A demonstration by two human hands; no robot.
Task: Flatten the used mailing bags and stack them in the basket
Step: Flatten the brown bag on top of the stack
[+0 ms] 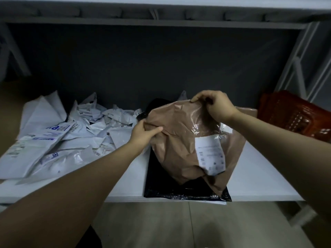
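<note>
A crumpled brown mailing bag (pixel 180 140) with a white shipping label hangs above the white shelf. My left hand (pixel 145 133) grips its left edge, thumb on top. My right hand (pixel 215 104) pinches its upper edge. Under it a black mailing bag (pixel 161 187) lies flat at the shelf's front edge. Another brown bag (pixel 238 140) lies beneath and to the right. A red-brown plastic basket (pixel 293 115) stands at the far right of the shelf.
A heap of several crumpled white mailing bags (pixel 59 138) covers the left half of the white shelf (pixel 259 176). A dark back panel closes the shelf behind. A white metal frame (pixel 300 68) stands at the right. Tiled floor lies below the front edge.
</note>
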